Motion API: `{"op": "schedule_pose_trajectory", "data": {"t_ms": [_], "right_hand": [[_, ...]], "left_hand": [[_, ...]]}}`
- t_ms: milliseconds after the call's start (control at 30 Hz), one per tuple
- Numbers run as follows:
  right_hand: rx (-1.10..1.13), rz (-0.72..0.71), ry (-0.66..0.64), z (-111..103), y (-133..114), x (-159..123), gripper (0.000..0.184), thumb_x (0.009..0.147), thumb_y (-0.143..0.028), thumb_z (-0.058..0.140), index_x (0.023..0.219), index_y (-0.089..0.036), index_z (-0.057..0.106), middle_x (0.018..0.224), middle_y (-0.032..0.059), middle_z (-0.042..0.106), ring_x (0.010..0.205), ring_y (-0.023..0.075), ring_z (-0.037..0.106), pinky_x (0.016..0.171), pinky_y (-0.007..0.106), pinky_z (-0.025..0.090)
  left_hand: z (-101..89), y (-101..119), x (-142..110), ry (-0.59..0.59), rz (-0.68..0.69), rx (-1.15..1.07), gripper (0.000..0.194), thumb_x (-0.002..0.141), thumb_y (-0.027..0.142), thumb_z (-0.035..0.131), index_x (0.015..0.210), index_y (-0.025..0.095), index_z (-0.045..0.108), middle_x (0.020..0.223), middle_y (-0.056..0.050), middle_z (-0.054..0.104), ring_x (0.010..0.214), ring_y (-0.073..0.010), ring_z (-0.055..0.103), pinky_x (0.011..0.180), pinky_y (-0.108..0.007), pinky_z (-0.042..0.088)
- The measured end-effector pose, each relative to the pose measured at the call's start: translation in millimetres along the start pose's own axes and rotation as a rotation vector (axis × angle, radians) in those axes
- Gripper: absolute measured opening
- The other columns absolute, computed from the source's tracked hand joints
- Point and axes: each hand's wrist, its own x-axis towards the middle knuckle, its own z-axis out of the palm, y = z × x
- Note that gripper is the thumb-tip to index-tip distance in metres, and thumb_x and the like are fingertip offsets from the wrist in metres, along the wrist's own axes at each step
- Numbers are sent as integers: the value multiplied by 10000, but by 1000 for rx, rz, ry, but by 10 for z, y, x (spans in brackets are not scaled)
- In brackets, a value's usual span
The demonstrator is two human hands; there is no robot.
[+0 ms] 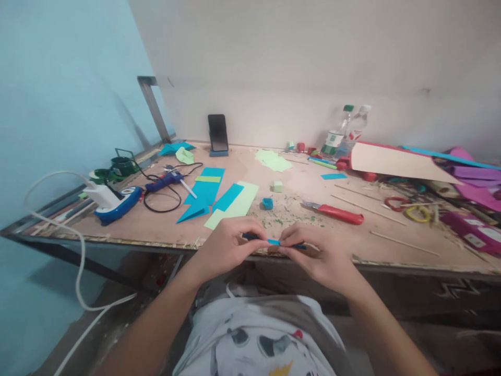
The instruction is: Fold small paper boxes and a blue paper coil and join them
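Spanning the gap between both hands, a slim dark straight rod (pixel 299 246) was found at the near edge of the pale wooden tabletop (pixel 246 155), roughly level and in front of the wearer's body. A narrow bright-blue strip (pixel 274 242), apparently paper, showed at its middle; whether it was wound around the rod or merely laid along it could not be told.

Grip: the left hand (pixel 230 246) had thumb and fingers pinched together on the left part, and the right hand (pixel 323 255) was pinched likewise on the right part. The fingertips stood close to each other, with the blue strip exposed between them. A dark end projected past the fingers on the right.

Handling, as judged: the rod appeared light and fairly stiff, needing little force. The strip, if paper, would be thin, soft and easily creased or torn, and could slip on a smooth rod. Sound holding points were the dark lengths on either side of the strip, with thumb pads pressing lightly at its borders.

Nearby, beyond the hands, stood a small blue folded-paper cube (pixel 267 203); a red-handled metal-bladed knife (pixel 340 213) lay to the right, apart from the fingers.
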Motion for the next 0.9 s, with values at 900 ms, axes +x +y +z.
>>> {"op": "schedule_pose_trajectory", "data": {"t_ms": [900], "right_hand": [[-186, 78, -50, 42, 27, 23, 224, 1023, -202, 576, 1073, -216, 793, 970, 82, 802, 860, 211, 749, 748, 317, 577]], "left_hand": [[36, -77, -11, -36, 177, 295, 197, 1008, 183, 638, 1023, 171, 834, 970, -58, 856, 796, -193, 780, 722, -266, 550]]}}
